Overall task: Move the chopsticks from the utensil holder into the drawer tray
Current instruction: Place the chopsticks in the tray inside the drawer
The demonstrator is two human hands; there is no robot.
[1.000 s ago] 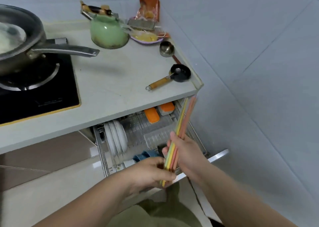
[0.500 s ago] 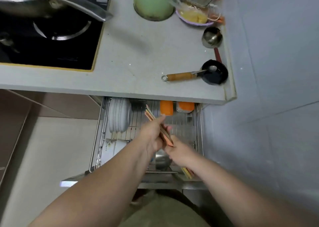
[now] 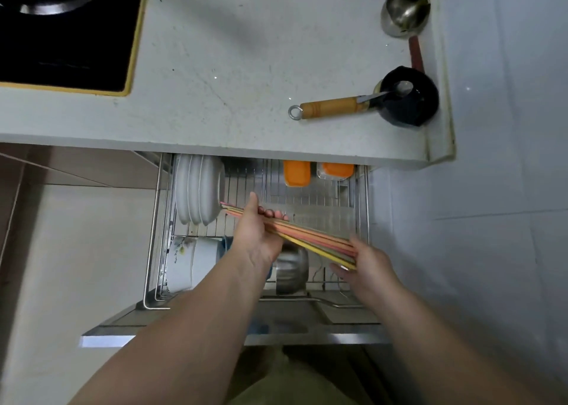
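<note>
Both hands hold a bundle of coloured chopsticks (image 3: 307,235) level above the open wire drawer tray (image 3: 307,201), below the worktop (image 3: 230,75) edge. The left hand (image 3: 258,235) has its grip clenched around the bundle's middle; the right hand (image 3: 365,266) cups the near ends. White plates (image 3: 196,195) stand in the tray, left of the chopsticks.

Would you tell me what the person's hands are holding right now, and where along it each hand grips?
A bundle of chopsticks: the left hand grips near one end, the right hand the other end.
</note>
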